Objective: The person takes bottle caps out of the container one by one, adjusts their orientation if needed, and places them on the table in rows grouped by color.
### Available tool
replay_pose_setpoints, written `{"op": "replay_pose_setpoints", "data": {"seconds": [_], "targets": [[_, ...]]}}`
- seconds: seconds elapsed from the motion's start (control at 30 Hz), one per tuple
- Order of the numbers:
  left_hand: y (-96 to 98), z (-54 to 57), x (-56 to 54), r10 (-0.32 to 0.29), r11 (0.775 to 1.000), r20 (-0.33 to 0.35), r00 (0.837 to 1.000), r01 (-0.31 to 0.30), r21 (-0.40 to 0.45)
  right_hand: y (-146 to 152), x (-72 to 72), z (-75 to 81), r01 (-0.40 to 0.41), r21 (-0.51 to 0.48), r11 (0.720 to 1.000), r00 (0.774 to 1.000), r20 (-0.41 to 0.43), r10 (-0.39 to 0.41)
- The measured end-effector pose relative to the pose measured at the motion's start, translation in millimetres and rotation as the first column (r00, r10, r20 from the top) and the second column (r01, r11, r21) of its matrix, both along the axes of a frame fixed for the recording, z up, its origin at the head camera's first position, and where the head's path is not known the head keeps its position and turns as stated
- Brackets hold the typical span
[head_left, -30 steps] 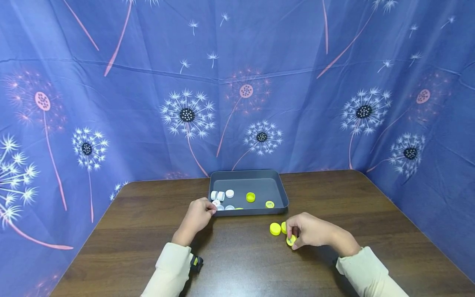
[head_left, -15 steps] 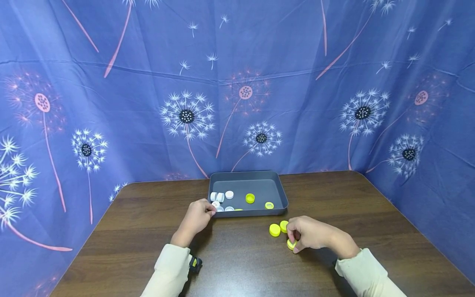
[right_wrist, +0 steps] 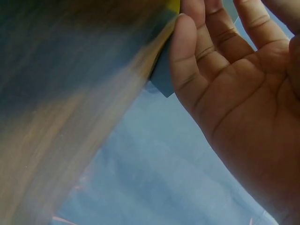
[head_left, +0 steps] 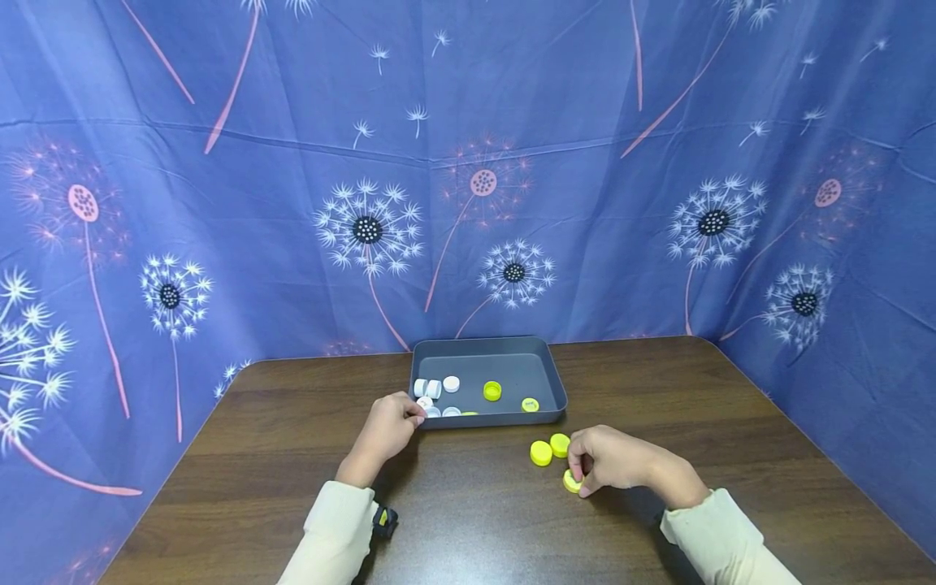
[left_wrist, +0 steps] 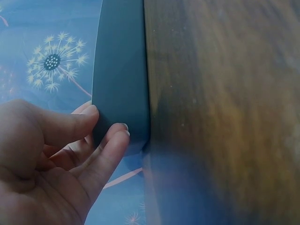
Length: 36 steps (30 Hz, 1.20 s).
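My left hand holds the near left corner of a dark grey tray, pinching its wall; the left wrist view shows the thumb at the rim and fingertips against the outer wall. On the table, my right hand pinches a yellow bottle cap between thumb and finger. Beside it, two more yellow caps lie on the wood in front of the tray. In the right wrist view, only a sliver of yellow shows past the fingers.
Several white caps cluster in the tray's left part. Among the yellow caps inside are one standing hollow side up and one near the front wall. Behind the brown wooden table hangs a blue dandelion-print cloth.
My right hand has drawn the pinched yellow cap slightly toward me, away from the other two, and its face now tilts less into view. The left hand stays at the tray corner.
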<state>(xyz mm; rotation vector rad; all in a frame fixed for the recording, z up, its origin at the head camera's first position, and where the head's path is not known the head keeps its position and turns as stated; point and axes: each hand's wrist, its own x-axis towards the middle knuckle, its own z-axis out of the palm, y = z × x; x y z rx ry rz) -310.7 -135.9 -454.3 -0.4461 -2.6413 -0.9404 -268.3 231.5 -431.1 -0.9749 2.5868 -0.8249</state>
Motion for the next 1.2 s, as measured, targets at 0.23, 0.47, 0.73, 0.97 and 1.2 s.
{"op": "replay_pose_setpoints", "data": {"seconds": [0.23,0.47,0.73,0.97,1.2], "targets": [[0.1,1.4,1.5,0.023,1.0,0.05,0.998,-0.023,0.012,0.2,-0.6,0.0,-0.001,0.003,1.0,1.0,0.003,0.001],[0.6,1.0,1.0,0.025,1.0,0.044,0.999,-0.026,0.013,0.7,-0.6,1.1,0.007,0.019,1.0,1.0,-0.03,-0.006],[0.2,-0.2,0.2,0.014,1.0,0.028,1.0,-0.015,0.009,4.8,-1.5,1.6,0.028,0.037,0.999,0.999,-0.025,-0.027],[0.1,0.7,0.9,0.012,1.0,0.028,1.0,-0.012,0.009,7.2,-2.3,6.5,0.039,0.02,0.999,0.999,-0.03,-0.038],[0.0,0.2,0.6,0.011,1.0,0.028,1.0,-0.011,0.003,6.3,-6.7,4.6,-0.004,-0.072,0.997,0.998,-0.07,-0.001]]}}
